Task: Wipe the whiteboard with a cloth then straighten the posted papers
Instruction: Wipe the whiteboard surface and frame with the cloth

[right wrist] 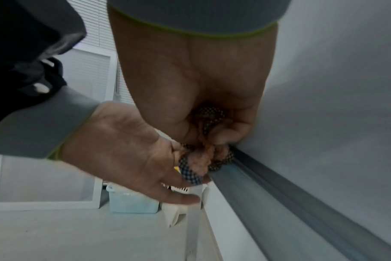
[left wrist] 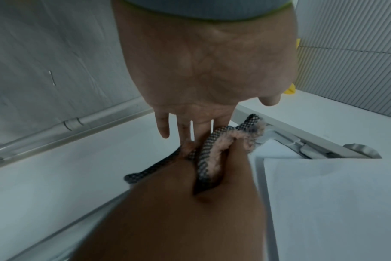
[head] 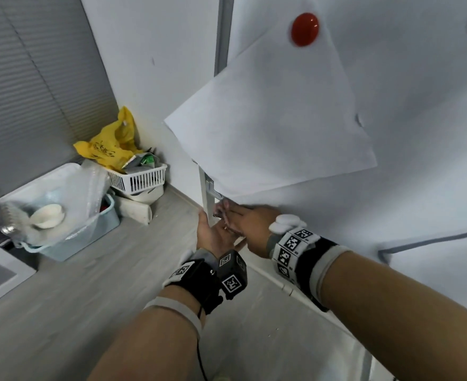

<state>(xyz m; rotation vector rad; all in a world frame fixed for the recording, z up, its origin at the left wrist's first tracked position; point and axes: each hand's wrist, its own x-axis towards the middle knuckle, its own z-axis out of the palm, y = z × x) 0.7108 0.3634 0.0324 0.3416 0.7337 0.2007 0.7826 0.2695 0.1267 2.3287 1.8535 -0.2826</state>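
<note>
Cloth (left wrist: 214,150) mostly hidden in right hand (head: 247,224)'s clamped grip, left hand (head: 213,232) flat, fingers apart.

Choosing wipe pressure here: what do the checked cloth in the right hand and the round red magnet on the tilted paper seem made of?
Checked cloth: soft woven fabric with fuzzy pinkish pile backing, matte. Round red magnet: probably glossy plastic; it shows a highlight.

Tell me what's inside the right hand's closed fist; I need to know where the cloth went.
The right hand grips a bunched checkered cloth with a pink fuzzy backing, beside the open left hand. How much cloth lies inside the fist is hidden.
</note>
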